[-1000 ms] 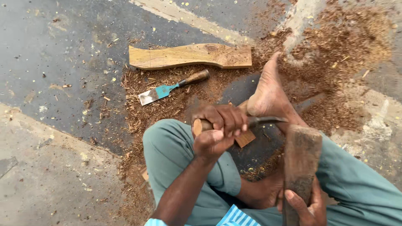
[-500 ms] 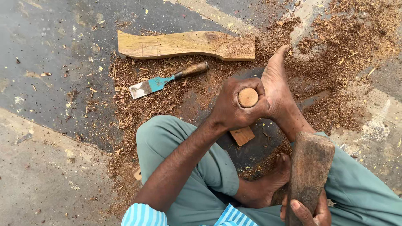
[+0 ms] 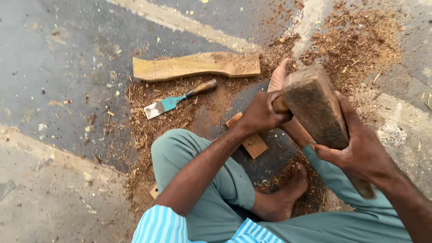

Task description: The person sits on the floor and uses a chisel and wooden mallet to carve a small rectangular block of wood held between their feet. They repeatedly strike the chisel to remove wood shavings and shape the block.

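Raised since half a second ago, the heavy dark wooden mallet block (image 3: pixel 315 108) now sits above the round wooden tool handle (image 3: pixel 280 105), with the right hand (image 3: pixel 360 150) fingers wrapped shut around the block. Left hand (image 3: pixel 261 112) fingers close around the handle. Below lies grey concrete floor (image 3: pixel 67 67) strewn with reddish sawdust (image 3: pixel 351 40), a pale shaped wooden plank (image 3: pixel 195 65) and a blue-bladed chisel (image 3: pixel 180 99).

Grey concrete floor (image 3: pixel 67 67), sawdust-strewn (image 3: pixel 355 40) — daylight

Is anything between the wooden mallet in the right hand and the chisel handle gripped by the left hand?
Nothing visible. The wooden mallet in the right hand meets the chisel handle held by the left hand, with no gap showing.
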